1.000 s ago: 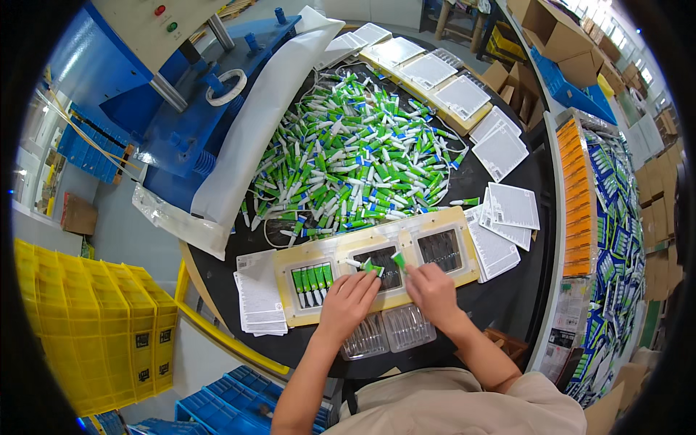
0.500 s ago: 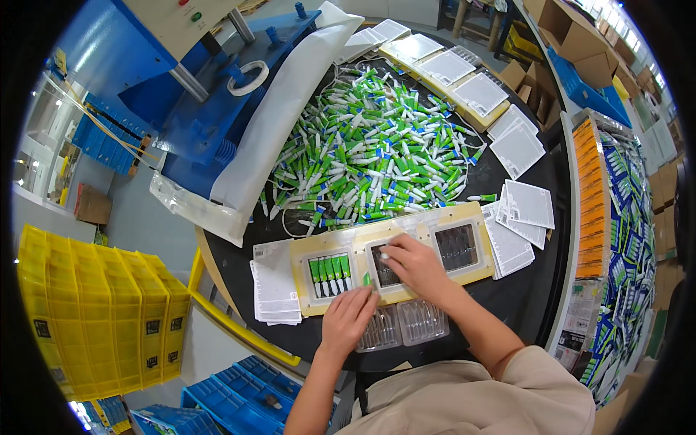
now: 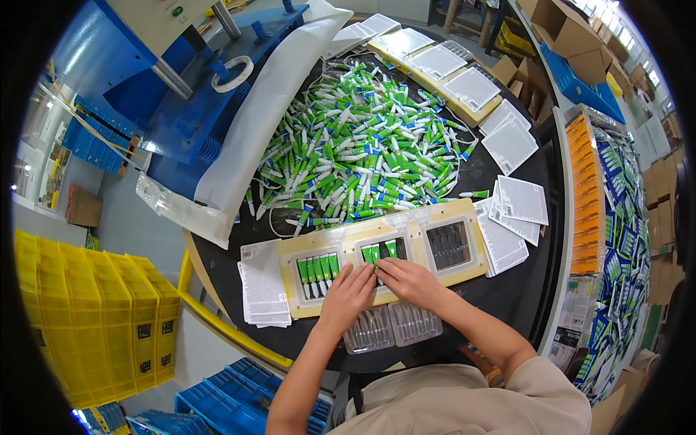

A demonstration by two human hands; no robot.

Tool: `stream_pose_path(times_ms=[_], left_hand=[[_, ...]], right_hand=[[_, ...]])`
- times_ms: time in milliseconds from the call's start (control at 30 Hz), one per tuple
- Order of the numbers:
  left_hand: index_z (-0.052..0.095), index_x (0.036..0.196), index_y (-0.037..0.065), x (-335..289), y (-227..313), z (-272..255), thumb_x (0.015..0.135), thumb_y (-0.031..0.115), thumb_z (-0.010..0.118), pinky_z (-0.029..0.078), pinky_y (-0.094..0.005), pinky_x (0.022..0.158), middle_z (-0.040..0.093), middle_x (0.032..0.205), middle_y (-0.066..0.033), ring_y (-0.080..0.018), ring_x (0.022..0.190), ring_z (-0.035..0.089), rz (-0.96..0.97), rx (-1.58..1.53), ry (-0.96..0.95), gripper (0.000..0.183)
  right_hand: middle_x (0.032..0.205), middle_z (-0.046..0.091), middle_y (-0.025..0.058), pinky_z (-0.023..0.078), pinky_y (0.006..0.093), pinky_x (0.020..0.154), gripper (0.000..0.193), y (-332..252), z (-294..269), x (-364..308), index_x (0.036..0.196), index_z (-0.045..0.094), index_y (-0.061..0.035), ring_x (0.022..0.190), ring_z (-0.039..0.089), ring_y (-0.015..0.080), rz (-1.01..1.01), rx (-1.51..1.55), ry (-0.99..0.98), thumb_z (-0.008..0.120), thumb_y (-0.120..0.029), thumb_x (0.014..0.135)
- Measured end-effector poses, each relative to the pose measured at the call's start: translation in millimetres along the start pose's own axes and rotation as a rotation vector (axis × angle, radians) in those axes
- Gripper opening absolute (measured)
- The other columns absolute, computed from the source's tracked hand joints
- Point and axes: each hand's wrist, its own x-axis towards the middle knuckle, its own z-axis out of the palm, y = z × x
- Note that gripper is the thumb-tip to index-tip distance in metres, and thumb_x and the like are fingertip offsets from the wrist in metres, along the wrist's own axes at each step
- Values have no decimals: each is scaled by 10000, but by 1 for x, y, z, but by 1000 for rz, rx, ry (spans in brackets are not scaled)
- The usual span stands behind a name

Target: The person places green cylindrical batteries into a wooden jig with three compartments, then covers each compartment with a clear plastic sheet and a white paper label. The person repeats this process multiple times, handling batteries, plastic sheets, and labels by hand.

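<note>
A long cream-yellow frame [image 3: 330, 241] with three windows lies in front of me. Its left window holds several small green-and-white tubes [image 3: 317, 270] side by side in a clear blister. Both my hands meet over the middle window, where green tube ends [image 3: 371, 254] show beyond my fingertips. My left hand [image 3: 348, 296] has its fingers closed at the tubes on that window's left side. My right hand [image 3: 410, 283] pinches at another green tube [image 3: 391, 248] beside them. Fingers hide the tubes' lower parts. In the right window [image 3: 449, 245] sits a clear blister without tubes.
Beyond the frame lies a large heap of loose tubes [image 3: 362, 145]. White printed cards are stacked left [image 3: 262, 286] and right [image 3: 504, 239]. Clear blister trays [image 3: 415, 324] lie nearest me. A second frame [image 3: 475, 112] stands far right; a blue press [image 3: 196, 109] far left.
My right hand has come down and left to meet my left hand over the middle window. Green tubes now show in that window. The whole view has shifted slightly.
</note>
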Motion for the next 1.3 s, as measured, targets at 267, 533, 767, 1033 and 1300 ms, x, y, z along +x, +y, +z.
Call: stream_pose_path(times_ms=[267, 533, 767, 1033, 1300], left_hand=[[665, 1251, 55, 9, 14, -1, 953, 235, 657, 318, -540, 1195, 604, 1421, -82, -241, 1389, 510, -88, -29, 12, 348], [607, 1355, 56, 17, 29, 3, 979, 287, 642, 258, -573, 1216, 561, 1469, -88, -243, 1419, 471, -100, -85, -27, 443], [574, 1391, 33, 8, 32, 4, 980, 227, 635, 254, -572, 1216, 542, 1488, -102, -260, 1425, 465, -264, -177, 83, 459], [491, 1484, 55, 15, 32, 10, 994, 286, 616, 238, -569, 1222, 493, 1538, -87, -255, 1441, 440, -233, -126, 1, 556], [418, 1544, 110, 21, 35, 12, 992, 410, 588, 168, -598, 1237, 395, 1613, -62, -240, 1486, 374, -126, -15, -186, 651]], right_hand=[[1007, 650, 94, 524, 424, 822, 185, 66, -13, 53, 986, 724, -44, 995, 608, 303, 456, -192, 78, 739, -132, 823], [922, 630, 72, 522, 428, 752, 145, 88, -12, 73, 910, 742, -57, 925, 623, 284, 448, -301, -50, 753, -183, 837], [802, 638, 101, 517, 405, 634, 151, -6, -22, 10, 986, 719, -5, 743, 624, 298, 424, -156, 260, 735, -82, 857], [854, 658, 99, 530, 416, 691, 214, -13, -17, 21, 1003, 718, -37, 811, 632, 310, 533, -107, 236, 774, -133, 820], [897, 661, 78, 523, 406, 758, 173, 102, -2, 68, 919, 746, -67, 906, 619, 285, 644, -304, -121, 792, -172, 789]])
